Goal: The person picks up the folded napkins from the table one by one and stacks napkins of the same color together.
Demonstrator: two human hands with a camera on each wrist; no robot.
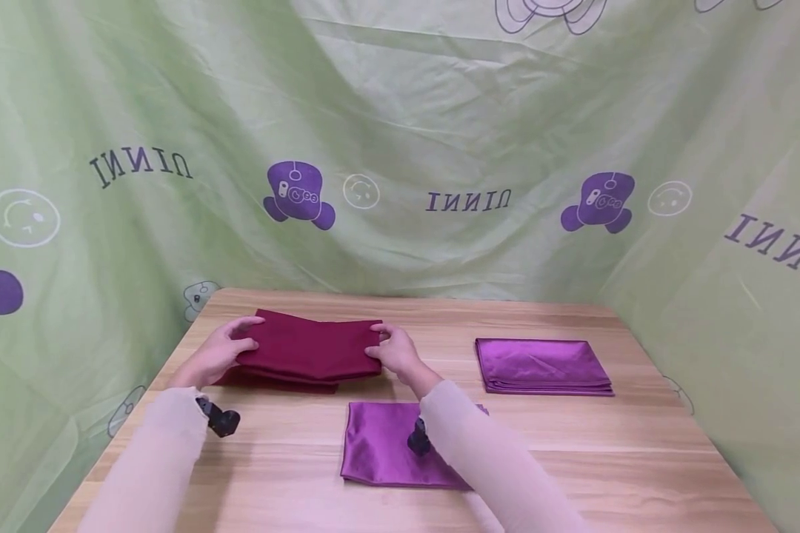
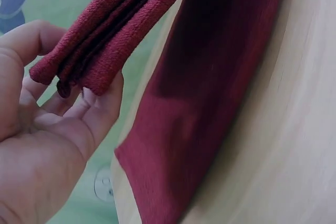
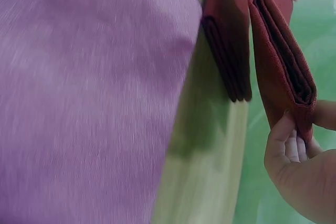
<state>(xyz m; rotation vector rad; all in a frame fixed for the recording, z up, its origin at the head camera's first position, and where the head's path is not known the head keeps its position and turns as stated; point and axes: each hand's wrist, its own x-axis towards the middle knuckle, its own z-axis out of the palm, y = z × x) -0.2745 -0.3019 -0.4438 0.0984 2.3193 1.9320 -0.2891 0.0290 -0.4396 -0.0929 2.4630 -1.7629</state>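
A folded dark red cloth (image 1: 313, 346) is held up between both hands above the table's back left. My left hand (image 1: 215, 355) pinches its left end, with the layered edges between thumb and fingers in the left wrist view. The opposite end is gripped by my right hand (image 1: 400, 352), thumb on one face and fingers on the other. Just below it, a second dark red folded cloth (image 2: 163, 150) lies on the table, partly hidden by the held one in the head view. Under my right forearm lies a folded shiny purple cloth (image 1: 380, 448), partly covered by the sleeve.
Another folded purple cloth (image 1: 543, 364) lies at the back right of the wooden table (image 1: 640, 459). A green printed curtain (image 1: 400, 111) hangs behind the table and along both sides.
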